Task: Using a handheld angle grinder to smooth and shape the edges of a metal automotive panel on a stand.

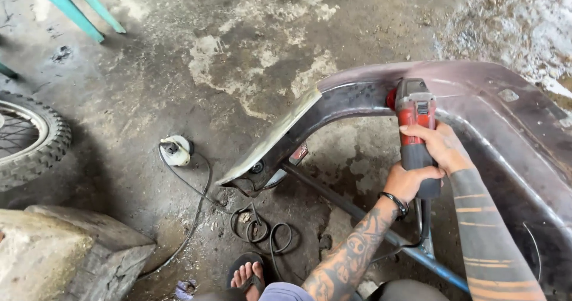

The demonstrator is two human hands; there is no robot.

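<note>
- Grinding step in hand: angle grinder [415, 117] set against curved metal panel [476, 116].
- Right hand [440, 146] and left hand [409, 182] both clamped around grinder body.
- Next move likely calls for steady pressure along the edge.

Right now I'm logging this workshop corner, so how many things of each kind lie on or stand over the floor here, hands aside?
Angle grinder: 1
Curved metal body panel: 1
Spoked wheel with tyre: 1
White plug socket: 1
Black cable: 1
Stone block: 1
Blue metal bar: 1
Total: 7
Both the left hand and the right hand grip the grinder.
</note>
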